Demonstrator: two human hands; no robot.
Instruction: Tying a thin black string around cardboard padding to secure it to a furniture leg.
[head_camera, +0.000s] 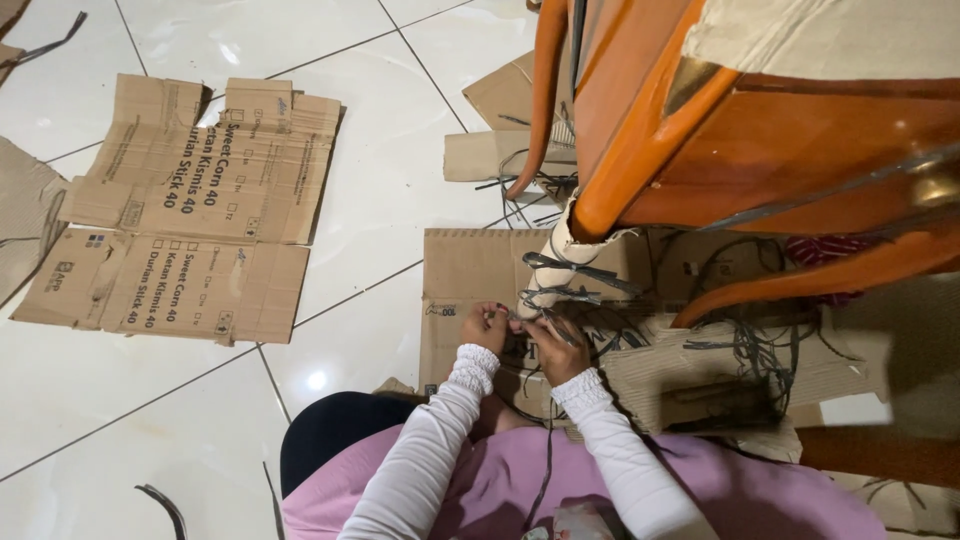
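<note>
An orange wooden chair (740, 150) stands upside-down or tilted over me, its leg (560, 250) wrapped in cardboard and bound with grey plastic strapping (575, 270). My left hand (487, 327) pinches a grey strap end just left of the wrapped leg's foot. My right hand (555, 348) grips another strap beside it, fingers closed. Both hands meet at the base of the leg, over a flat cardboard sheet (465, 290) on the floor. White sleeves cover my forearms.
A flattened printed cardboard box (190, 210) lies on the white tiled floor (380, 150) to the left. More cardboard pieces and tangled grey straps (750, 350) sit under the chair at right. A loose strap (165, 505) lies near bottom left.
</note>
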